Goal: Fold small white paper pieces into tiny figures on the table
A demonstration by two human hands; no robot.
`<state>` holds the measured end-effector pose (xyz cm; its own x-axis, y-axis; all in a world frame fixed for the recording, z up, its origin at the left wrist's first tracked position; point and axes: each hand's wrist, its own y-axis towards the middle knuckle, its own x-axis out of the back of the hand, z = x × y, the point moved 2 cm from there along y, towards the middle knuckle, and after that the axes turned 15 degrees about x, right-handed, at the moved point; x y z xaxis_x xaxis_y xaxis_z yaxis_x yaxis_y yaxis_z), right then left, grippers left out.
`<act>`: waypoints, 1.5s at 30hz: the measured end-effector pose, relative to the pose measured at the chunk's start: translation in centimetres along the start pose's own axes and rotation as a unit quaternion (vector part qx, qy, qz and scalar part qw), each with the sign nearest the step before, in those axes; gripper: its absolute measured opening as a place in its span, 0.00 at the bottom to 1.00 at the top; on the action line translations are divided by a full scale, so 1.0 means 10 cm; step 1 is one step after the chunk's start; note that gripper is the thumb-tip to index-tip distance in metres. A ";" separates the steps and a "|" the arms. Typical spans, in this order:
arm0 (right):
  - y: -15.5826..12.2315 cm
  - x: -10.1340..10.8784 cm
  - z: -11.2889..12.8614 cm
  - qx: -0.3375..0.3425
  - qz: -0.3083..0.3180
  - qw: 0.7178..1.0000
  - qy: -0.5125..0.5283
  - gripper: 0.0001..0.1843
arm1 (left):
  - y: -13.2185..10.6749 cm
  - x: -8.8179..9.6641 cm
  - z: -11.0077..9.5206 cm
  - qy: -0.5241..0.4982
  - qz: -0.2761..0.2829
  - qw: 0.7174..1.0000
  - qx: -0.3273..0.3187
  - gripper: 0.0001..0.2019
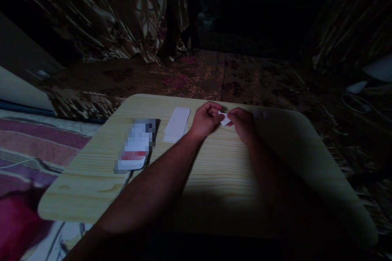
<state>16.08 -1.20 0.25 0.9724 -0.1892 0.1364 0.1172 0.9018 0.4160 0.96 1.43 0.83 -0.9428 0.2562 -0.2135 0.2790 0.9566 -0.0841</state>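
Between my two hands is a small piece of white paper (226, 118), held over the far part of the wooden table (214, 179). My left hand (207, 120) pinches its left side with thumb and fingers. On the right side, my right hand (243, 122) grips it the same way. A stack of white paper strips (177, 124) lies just left of my left hand. Small folded white paper pieces (261, 115) rest beyond my right hand, dim in the shadow.
A phone-like object (136, 144), blurred out, lies on the table's left side. Striped bedding (61, 142) borders the table at left. Patterned curtains (137, 12) hang behind, above a floral-covered ledge (196, 73). A white cable (355, 102) lies at far right.
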 end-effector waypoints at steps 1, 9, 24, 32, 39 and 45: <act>0.00 0.00 0.01 0.000 -0.002 1.000 -0.001 0.11 | 0.00 0.00 0.00 0.000 -0.003 1.000 0.000 0.17; -0.01 0.01 0.04 0.007 0.009 1.000 -0.025 0.11 | 0.00 0.01 0.01 0.000 0.019 1.000 0.000 0.17; -0.02 -0.01 0.01 0.017 0.004 1.000 -0.002 0.07 | 0.02 0.01 0.03 0.006 0.026 1.000 -0.008 0.14; -0.02 0.00 0.05 0.015 0.009 1.000 -0.019 0.09 | 0.00 0.00 0.02 0.008 0.022 1.000 -0.010 0.15; -0.02 0.00 0.09 0.011 0.022 0.999 -0.046 0.10 | 0.01 0.01 0.03 0.006 0.030 0.999 -0.019 0.14; -0.03 0.00 0.07 0.015 0.026 0.999 -0.032 0.10 | 0.03 0.03 0.04 0.003 0.027 0.999 -0.021 0.13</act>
<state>15.87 -1.71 0.75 0.9621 -0.1672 0.2153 0.0593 0.8993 0.4332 0.82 1.72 0.31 -0.9275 0.3084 -0.2113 0.3217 0.9464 -0.0308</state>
